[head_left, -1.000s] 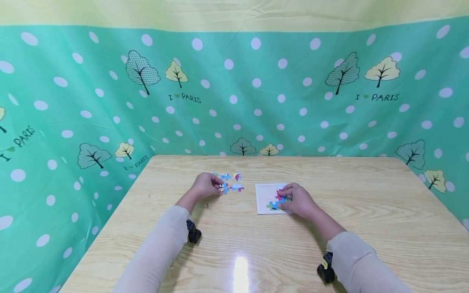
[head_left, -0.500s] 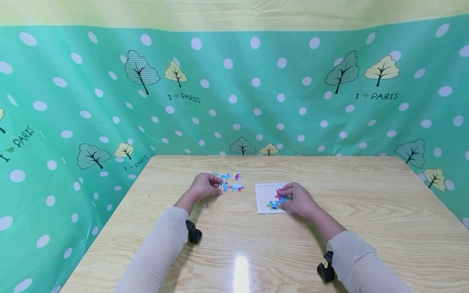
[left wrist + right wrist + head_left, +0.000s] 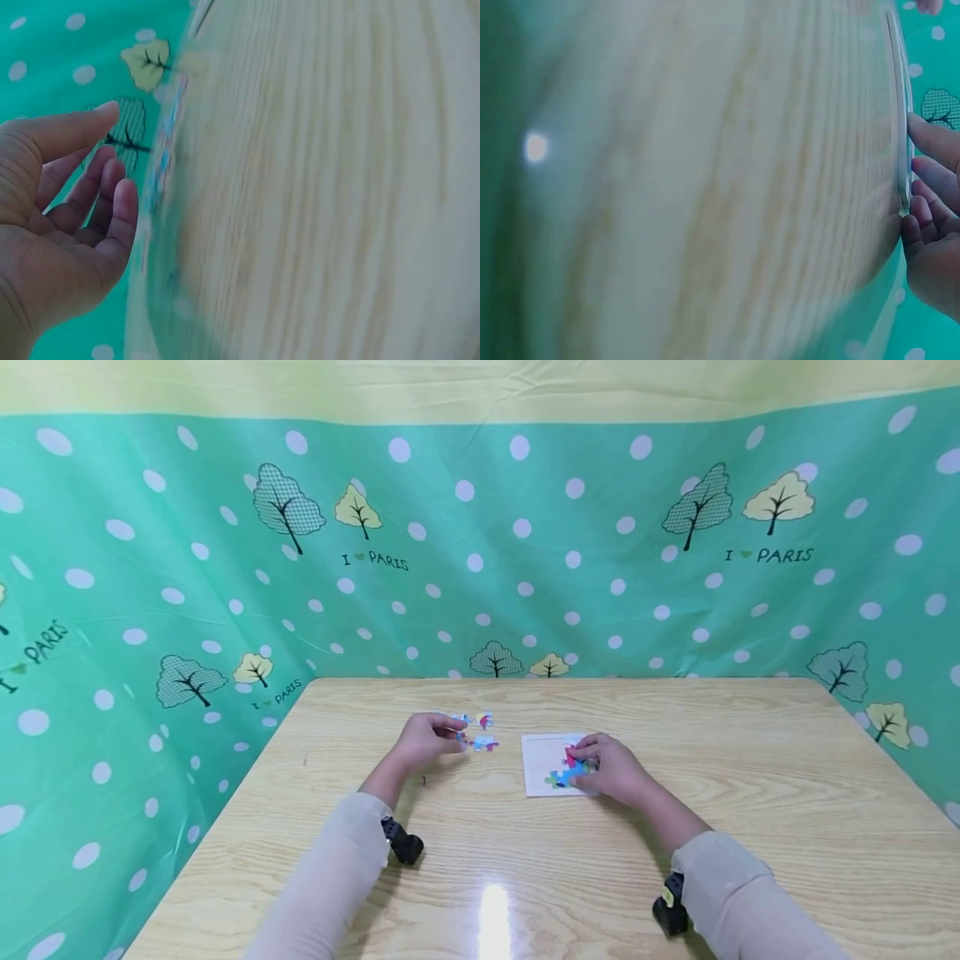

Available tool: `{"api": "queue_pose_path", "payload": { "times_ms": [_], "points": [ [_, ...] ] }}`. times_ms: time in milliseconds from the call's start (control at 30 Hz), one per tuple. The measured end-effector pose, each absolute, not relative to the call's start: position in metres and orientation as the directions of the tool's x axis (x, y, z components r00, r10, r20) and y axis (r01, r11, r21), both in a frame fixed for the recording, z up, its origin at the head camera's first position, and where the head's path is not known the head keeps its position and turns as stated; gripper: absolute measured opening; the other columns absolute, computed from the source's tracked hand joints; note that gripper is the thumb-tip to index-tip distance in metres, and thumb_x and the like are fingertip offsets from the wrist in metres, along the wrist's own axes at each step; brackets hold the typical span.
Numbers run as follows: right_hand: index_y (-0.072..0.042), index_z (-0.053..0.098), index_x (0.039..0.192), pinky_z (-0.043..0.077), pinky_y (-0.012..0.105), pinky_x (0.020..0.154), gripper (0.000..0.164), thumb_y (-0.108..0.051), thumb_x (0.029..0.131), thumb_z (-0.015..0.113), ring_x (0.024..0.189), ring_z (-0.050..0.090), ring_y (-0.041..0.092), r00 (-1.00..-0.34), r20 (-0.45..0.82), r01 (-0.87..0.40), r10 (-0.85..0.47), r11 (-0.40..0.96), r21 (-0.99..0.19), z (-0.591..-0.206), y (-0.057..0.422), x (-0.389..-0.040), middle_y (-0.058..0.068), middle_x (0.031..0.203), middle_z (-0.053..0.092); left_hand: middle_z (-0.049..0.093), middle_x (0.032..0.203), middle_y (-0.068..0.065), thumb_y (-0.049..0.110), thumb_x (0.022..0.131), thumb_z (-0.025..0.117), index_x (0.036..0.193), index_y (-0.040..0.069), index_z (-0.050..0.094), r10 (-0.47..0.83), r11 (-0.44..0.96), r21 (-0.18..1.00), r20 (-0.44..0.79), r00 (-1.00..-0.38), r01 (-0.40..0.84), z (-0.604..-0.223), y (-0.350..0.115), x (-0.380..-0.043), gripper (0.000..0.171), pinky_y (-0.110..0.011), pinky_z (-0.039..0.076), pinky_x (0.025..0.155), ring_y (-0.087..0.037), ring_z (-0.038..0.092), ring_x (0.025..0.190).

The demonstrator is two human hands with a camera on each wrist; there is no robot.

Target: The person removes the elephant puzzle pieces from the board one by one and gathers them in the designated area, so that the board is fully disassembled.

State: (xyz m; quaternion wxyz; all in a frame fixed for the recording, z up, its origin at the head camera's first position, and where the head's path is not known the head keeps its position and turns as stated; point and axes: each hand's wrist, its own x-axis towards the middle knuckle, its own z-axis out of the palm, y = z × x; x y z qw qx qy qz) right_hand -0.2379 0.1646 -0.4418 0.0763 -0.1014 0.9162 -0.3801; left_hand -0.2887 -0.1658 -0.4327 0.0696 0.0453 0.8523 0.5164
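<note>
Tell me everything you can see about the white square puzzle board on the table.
The thin, flat white square puzzle board lies on the light wood-grain table. Its surface looks smooth, perhaps card or wood, with a narrow rim. Its left part is bare; red, blue and green interlocking puzzle pieces lie toward its right. The person's right hand covers its right side, apparently touching those pieces.

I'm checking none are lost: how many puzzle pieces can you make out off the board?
4, by the left hand: a blue piece and a red-yellow piece farther away, a white-blue piece and a partly covered piece nearer. The hand may hide more.
</note>
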Motion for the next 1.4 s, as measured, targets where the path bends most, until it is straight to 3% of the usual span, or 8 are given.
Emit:
{"api": "queue_pose_path", "payload": {
  "times_ms": [233, 433, 867, 1133, 1400],
  "points": [
    [0.005, 0.067, 0.132, 0.042, 0.056, 0.11, 0.05, -0.012, 0.088, 0.084, 0.131, 0.049, 0.043, -0.967, -0.055, -0.14, -0.249, 0.701, -0.699, -0.441, 0.165, -0.238, 0.02, 0.136, 0.056, 0.072, 0.104, -0.012, 0.002, 0.083, 0.085, 0.114, 0.0, 0.077, 0.195, 0.413, 0.91, -0.06, -0.979, 0.026, -0.43, -0.144, -0.281, 0.032, -0.026, 0.056, 0.074, -0.019, 0.063, 0.09],
    [0.006, 0.068, 0.13, 0.044, 0.055, 0.108, 0.05, -0.011, 0.086, 0.085, 0.128, 0.051, 0.043, -0.965, -0.038, -0.16, -0.26, 0.695, -0.701, -0.441, 0.164, -0.238, 0.019, 0.134, 0.057, 0.07, 0.098, -0.012, 0.0, 0.084, 0.083, 0.113, -0.002, 0.076, 0.238, 0.375, 0.926, -0.062, -0.969, 0.033, -0.43, -0.127, -0.276, 0.03, -0.028, 0.059, 0.073, -0.017, 0.063, 0.087],
    [0.007, 0.07, 0.127, 0.046, 0.055, 0.107, 0.045, -0.01, 0.087, 0.084, 0.123, 0.055, 0.043, -0.959, 0.015, -0.223, -0.284, 0.719, -0.658, -0.434, 0.16, -0.238, 0.022, 0.131, 0.059, 0.072, 0.091, 0.001, 0.007, 0.085, 0.085, 0.108, 0.005, 0.08, 0.403, 0.507, 0.849, -0.082, -0.911, 0.148, -0.433, -0.085, -0.263, 0.024, -0.024, 0.052, 0.074, -0.012, 0.061, 0.083],
    [0.003, 0.074, 0.122, 0.043, 0.059, 0.108, 0.036, -0.003, 0.087, 0.081, 0.128, 0.053, 0.045, -0.945, 0.021, -0.261, -0.326, 0.715, -0.648, -0.428, 0.167, -0.235, 0.021, 0.133, 0.059, 0.069, 0.083, 0.004, 0.005, 0.084, 0.085, 0.105, 0.004, 0.081, 0.443, 0.551, 0.809, -0.075, -0.893, 0.206, -0.432, -0.064, -0.256, 0.021, -0.023, 0.052, 0.072, -0.009, 0.059, 0.078],
    [0.007, 0.074, 0.117, 0.042, 0.059, 0.109, 0.033, -0.002, 0.086, 0.082, 0.127, 0.053, 0.045, -0.927, 0.02, -0.294, -0.375, 0.692, -0.66, -0.432, 0.17, -0.237, 0.02, 0.129, 0.062, 0.066, 0.083, 0.006, 0.008, 0.082, 0.087, 0.103, 0.009, 0.082, 0.471, 0.619, 0.735, -0.067, -0.88, 0.276, -0.431, -0.045, -0.254, 0.021, -0.023, 0.049, 0.071, -0.007, 0.055, 0.077]
  ]
}}
